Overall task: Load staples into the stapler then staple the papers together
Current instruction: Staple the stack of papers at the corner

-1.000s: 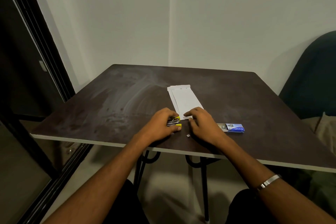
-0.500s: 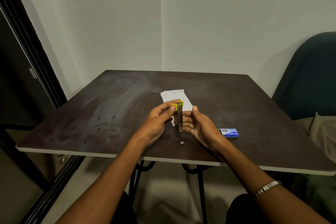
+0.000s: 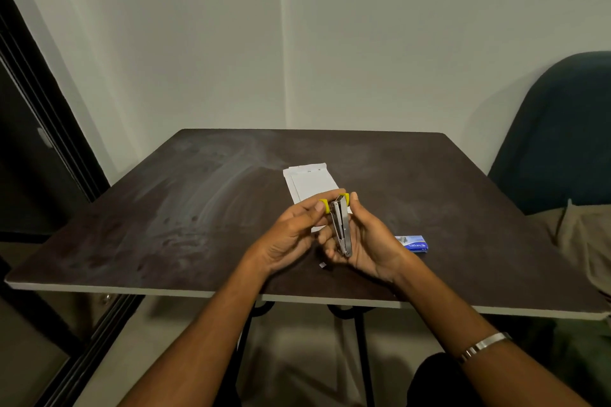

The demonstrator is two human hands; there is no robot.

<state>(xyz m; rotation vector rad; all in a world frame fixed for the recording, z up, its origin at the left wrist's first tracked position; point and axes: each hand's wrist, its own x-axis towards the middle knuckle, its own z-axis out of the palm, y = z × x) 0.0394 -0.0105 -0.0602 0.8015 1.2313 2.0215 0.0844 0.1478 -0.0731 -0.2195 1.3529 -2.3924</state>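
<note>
Both hands' grip holds the stapler (image 3: 341,228) above the table (image 3: 198,208), hiding part of the papers (image 3: 307,183); staple box (image 3: 415,243) nearby.

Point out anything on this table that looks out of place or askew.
A tiny pale bit lies loose on the table near its front edge, below the hands; too small to identify. The papers lie slightly skewed, edges not flush. Nothing else stands out.

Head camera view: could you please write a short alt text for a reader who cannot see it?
Two bare hands hold a small metal stapler with yellow ends upright above a dark table: the left hand pinches its top and the right hand cradles it. White papers lie behind the hands, and a blue staple box lies to the right.
</note>
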